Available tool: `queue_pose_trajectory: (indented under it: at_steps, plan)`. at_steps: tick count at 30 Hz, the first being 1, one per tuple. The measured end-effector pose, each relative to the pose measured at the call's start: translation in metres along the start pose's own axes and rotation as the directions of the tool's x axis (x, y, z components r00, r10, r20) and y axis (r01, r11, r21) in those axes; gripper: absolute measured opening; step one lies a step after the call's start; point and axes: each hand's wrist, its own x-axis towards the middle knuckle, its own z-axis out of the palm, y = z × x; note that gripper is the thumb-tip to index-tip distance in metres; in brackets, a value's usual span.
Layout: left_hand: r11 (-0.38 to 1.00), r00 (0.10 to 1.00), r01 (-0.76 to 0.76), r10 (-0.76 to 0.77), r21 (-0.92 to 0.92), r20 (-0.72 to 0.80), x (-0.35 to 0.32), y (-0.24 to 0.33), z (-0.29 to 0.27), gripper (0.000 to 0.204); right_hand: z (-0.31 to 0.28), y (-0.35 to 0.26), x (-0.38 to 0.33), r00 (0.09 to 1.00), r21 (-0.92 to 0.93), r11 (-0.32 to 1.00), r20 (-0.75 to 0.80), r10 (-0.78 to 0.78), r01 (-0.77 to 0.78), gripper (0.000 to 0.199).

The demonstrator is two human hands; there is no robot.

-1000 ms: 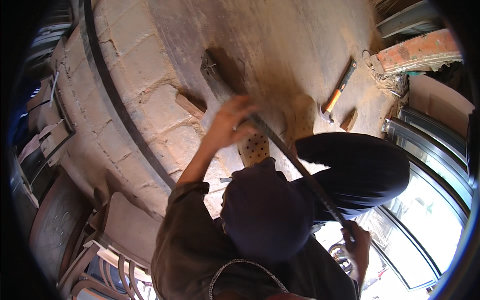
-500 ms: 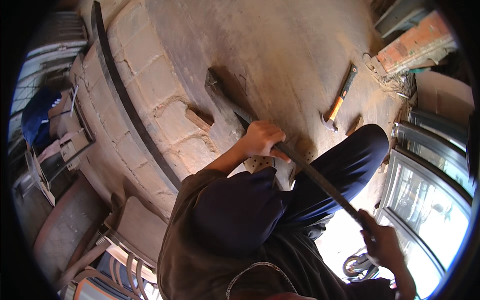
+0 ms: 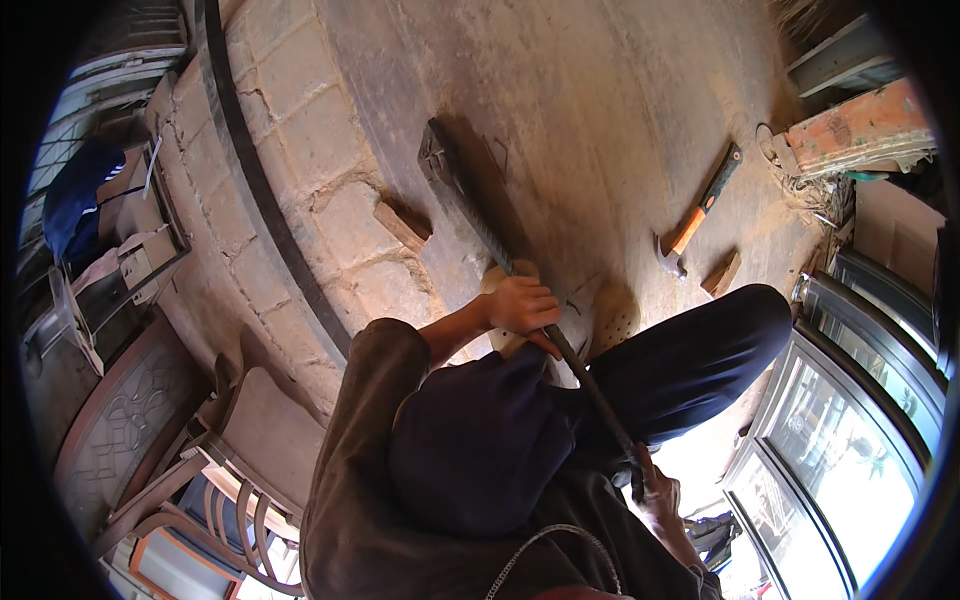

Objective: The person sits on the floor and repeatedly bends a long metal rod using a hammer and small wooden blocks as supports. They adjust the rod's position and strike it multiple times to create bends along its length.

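A long dark bar [image 3: 583,375] slants from the floor ahead of me back toward my right side. My left hand [image 3: 522,304] is wrapped round its middle, and my right hand [image 3: 655,490] is closed on its near end. The far end rests along a rough dark piece [image 3: 436,160] on the floor; whether this is part of the bar or a separate piece I cannot tell. My feet in light perforated clogs [image 3: 612,312] stand on both sides of the bar.
A claw hammer [image 3: 700,212] with an orange and black handle lies ahead to the right. Near it is a small wood block [image 3: 721,272]. Another wood scrap [image 3: 402,226] sits at the paving's edge. A long dark curved strip [image 3: 250,165] crosses the left; a chair [image 3: 265,430] stands behind it.
My right hand has swung the bar's near end left, closer to my body. The bar now lines up more with the rough dark piece. My left hand still holds its middle.
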Motion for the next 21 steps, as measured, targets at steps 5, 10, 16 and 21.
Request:
queue_pose_trajectory:
  at_steps: [5, 10, 16, 21]
  plan:
    - [0.991, 0.99, 0.13, -0.132, -0.04, -0.048, 0.029, 0.001, -0.009, 0.057, -0.073, 0.005, 0.021, 1.0, 0.169, 0.986, 0.023, -0.018, 0.014, 0.06]
    - [0.969, 0.957, 0.236, -0.246, -0.08, -0.156, 0.066, -0.002, -0.033, 0.056, -0.238, 0.0, 0.042, 0.768, 0.572, 0.757, 0.622, -0.151, -0.315, 0.065]
    - [0.918, 0.919, 0.395, -0.395, 0.034, -0.011, 0.086, 0.01, -0.073, 0.057, -0.305, -0.03, 0.069, 0.659, 0.612, 0.343, 0.751, 0.03, -0.713, 0.071]
    - [0.8, 0.785, 0.585, -0.6, 0.133, 0.154, 0.126, 0.079, -0.206, 0.06, -0.248, 0.003, 0.072, 0.539, 0.569, 0.117, 0.815, -0.213, -0.814, 0.075]
